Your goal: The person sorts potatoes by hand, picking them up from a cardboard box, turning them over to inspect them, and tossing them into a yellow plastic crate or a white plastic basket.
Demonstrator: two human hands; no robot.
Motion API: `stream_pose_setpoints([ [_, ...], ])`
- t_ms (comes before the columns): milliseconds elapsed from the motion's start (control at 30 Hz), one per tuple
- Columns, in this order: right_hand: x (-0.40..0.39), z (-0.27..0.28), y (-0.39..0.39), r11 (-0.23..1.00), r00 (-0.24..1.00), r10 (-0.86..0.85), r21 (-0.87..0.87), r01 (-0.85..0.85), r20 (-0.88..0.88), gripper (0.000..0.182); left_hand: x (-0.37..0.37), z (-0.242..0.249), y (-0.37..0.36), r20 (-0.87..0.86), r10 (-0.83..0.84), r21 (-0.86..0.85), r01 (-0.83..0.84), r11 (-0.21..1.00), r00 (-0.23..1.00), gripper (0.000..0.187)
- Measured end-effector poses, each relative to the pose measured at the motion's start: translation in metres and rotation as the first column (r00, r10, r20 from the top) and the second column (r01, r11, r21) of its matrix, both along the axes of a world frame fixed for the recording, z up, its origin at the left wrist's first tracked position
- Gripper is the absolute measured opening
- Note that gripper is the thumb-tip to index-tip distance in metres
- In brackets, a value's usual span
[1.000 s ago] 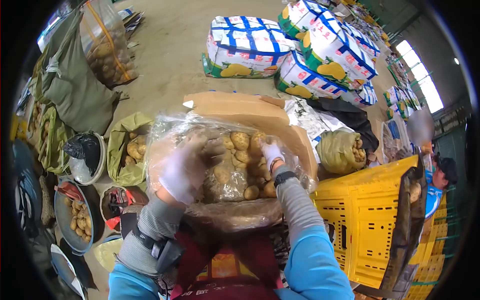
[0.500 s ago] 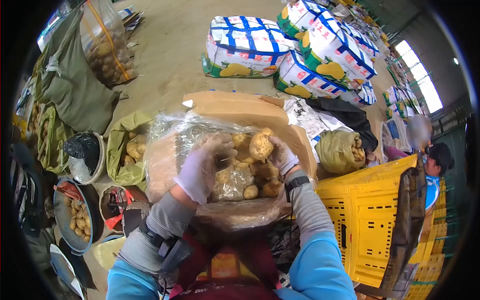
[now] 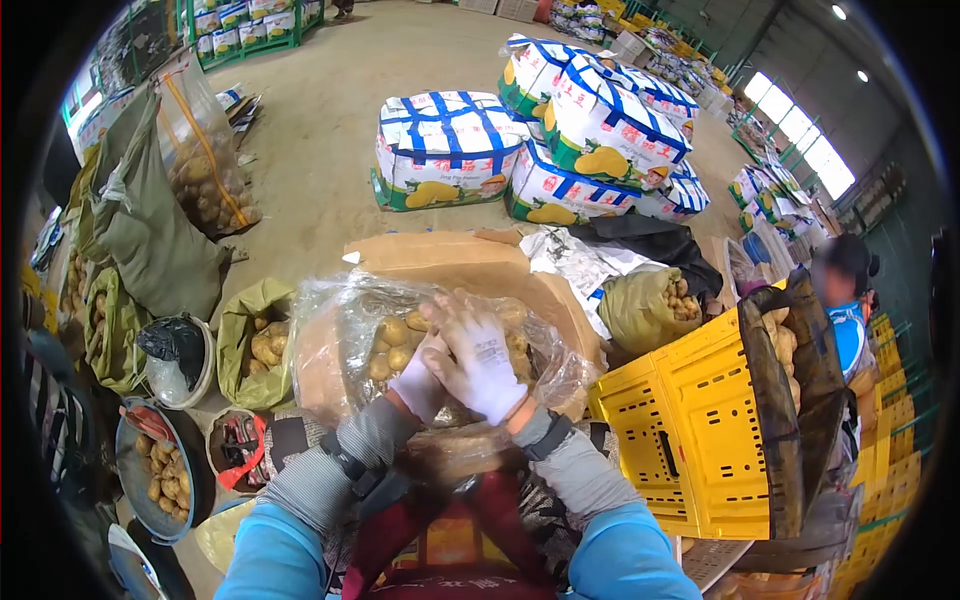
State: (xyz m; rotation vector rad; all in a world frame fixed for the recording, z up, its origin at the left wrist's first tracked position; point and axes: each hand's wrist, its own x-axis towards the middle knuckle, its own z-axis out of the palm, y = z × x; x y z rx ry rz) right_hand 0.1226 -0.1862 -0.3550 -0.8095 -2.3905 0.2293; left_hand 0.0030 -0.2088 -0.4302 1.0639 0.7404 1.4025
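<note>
My left hand (image 3: pixel 420 378) and my right hand (image 3: pixel 482 358), both in whitish gloves with worn, dirty fingers, touch and overlap above a plastic-lined cardboard box (image 3: pixel 432 252). The right one lies partly across the left, its fingers stretched out. Part of the left hand's fingers is hidden; those that show are extended. No potato shows in either hand. Potatoes (image 3: pixel 398 357) sit in the box under and beside the hands, partly covered by clear plastic (image 3: pixel 345 295).
Yellow crates (image 3: pixel 700 430) stand at the right, with a person (image 3: pixel 848 310) beyond. Green sacks (image 3: pixel 255 345) of potatoes, a bucket (image 3: pixel 205 385) and a blue basin (image 3: pixel 125 470) are at the left. Packed potato bags (image 3: pixel 450 150) stand on the floor ahead.
The potato that was in my right hand is no longer in it. Both hands have come together over the box. The view has shifted, showing more floor ahead.
</note>
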Motion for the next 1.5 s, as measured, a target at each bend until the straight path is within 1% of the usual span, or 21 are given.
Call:
stream_pose_setpoints([
  [33, -0.002, -0.005, 0.003, 0.998, 0.998, -0.058, 0.04, 0.058, -0.005, 0.052, -0.007, 0.001, -0.002, -0.487, 0.2, 0.292, -0.057, 0.955, 0.85, 0.047],
  [100, 0.0, -0.021, 0.024, 0.979, 0.986, -0.164, 0.122, 0.164, -0.01, 0.048, -0.007, 0.009, -0.01, -0.247, 0.025, 0.073, -0.008, 0.997, 0.969, 0.048],
  [133, 0.006, -0.037, 0.043, 0.97, 0.97, -0.243, 0.021, 0.243, -0.03, 0.047, -0.007, 0.016, -0.015, -0.103, -0.023, -0.034, 0.02, 0.999, 0.994, 0.05],
  [200, 0.022, -0.068, 0.077, 0.903, 0.916, -0.399, -0.196, 0.382, -0.053, 0.045, -0.019, 0.018, -0.014, -0.29, 0.042, 0.105, -0.012, 0.994, 0.956, 0.05],
  [267, 0.032, -0.067, 0.083, 0.815, 0.822, -0.568, -0.107, 0.569, 0.045, 0.046, -0.023, 0.038, -0.017, -0.379, 0.125, 0.168, -0.065, 0.984, 0.917, 0.05],
  [333, 0.034, -0.059, 0.084, 0.804, 0.889, -0.402, -0.549, 0.228, -0.221, 0.04, -0.031, 0.051, -0.021, -0.607, 0.473, 0.535, -0.111, 0.837, 0.639, 0.048],
  [367, 0.034, -0.061, 0.08, 0.685, 0.834, -0.378, -0.727, -0.04, -0.402, 0.039, -0.031, 0.059, -0.021, -0.534, 0.375, 0.424, -0.143, 0.894, 0.758, 0.046],
  [433, 0.031, -0.011, 0.055, 0.606, 0.915, -0.264, -0.79, -0.088, -0.304, 0.037, -0.03, 0.067, -0.02, -0.366, 0.247, 0.266, -0.154, 0.952, 0.897, 0.043],
  [500, 0.025, -0.032, 0.053, 0.383, 0.737, -0.432, -0.845, -0.373, -0.521, 0.036, -0.029, 0.065, -0.015, -0.29, 0.249, 0.274, -0.169, 0.947, 0.924, 0.041],
  [633, 0.022, -0.026, 0.037, 0.136, 0.575, -0.678, -0.847, -0.513, -0.457, 0.038, -0.023, 0.054, -0.009, -0.178, 0.254, 0.177, -0.223, 0.959, 0.951, 0.039],
  [733, 0.025, -0.032, 0.035, 0.208, 0.65, -0.549, -0.839, -0.502, -0.525, 0.045, -0.019, 0.048, -0.004, 0.136, 0.175, -0.092, -0.164, 0.982, 0.975, 0.038],
  [833, 0.028, -0.005, 0.029, 0.429, 0.864, -0.241, -0.847, -0.313, -0.442, 0.06, -0.024, 0.03, 0.011, 0.568, 0.217, -0.465, 0.091, 0.881, 0.794, 0.035],
  [867, 0.027, 0.007, 0.026, 0.515, 0.928, -0.142, -0.826, -0.228, -0.345, 0.065, -0.024, 0.029, 0.011, 0.504, 0.279, -0.492, 0.006, 0.871, 0.818, 0.032],
  [1067, 0.029, 0.008, 0.02, 0.278, 0.89, -0.253, -0.91, -0.308, -0.378, 0.075, -0.017, 0.049, 0.009, 0.206, 0.496, -0.481, -0.354, 0.802, 0.843, 0.023],
  [1133, 0.029, -0.008, 0.022, 0.331, 0.84, -0.249, -0.857, -0.394, -0.482, 0.074, -0.019, 0.04, 0.014, 0.205, 0.571, -0.471, -0.431, 0.77, 0.795, 0.023],
  [1200, 0.03, -0.009, 0.02, 0.317, 0.802, -0.275, -0.837, -0.445, -0.53, 0.075, -0.039, 0.001, 0.025, 0.053, 0.563, -0.484, -0.472, 0.737, 0.824, 0.031],
  [1267, 0.032, 0.007, 0.015, 0.239, 0.78, -0.339, -0.85, -0.47, -0.526, 0.078, -0.044, 0.003, 0.024, 0.121, 0.443, -0.527, -0.321, 0.787, 0.888, 0.04],
  [1333, 0.036, 0.003, 0.021, 0.568, 0.84, -0.131, -0.734, -0.372, -0.527, 0.08, -0.034, 0.039, 0.011, 0.418, 0.199, -0.515, 0.051, 0.856, 0.887, 0.05],
  [1367, 0.039, 0.0, 0.024, 0.707, 0.871, -0.029, -0.626, -0.329, -0.491, 0.081, -0.032, 0.038, 0.012, 0.433, 0.095, -0.442, 0.119, 0.889, 0.896, 0.051],
  [1433, 0.042, -0.005, 0.031, 0.789, 0.901, 0.007, -0.552, -0.271, -0.433, 0.087, -0.029, 0.037, 0.014, 0.435, -0.116, -0.289, 0.26, 0.921, 0.893, 0.054],
  [1500, 0.043, -0.008, 0.032, 0.829, 0.929, -0.014, -0.523, -0.195, -0.369, 0.091, -0.028, 0.042, 0.011, 0.53, -0.061, -0.321, 0.266, 0.909, 0.846, 0.05],
])
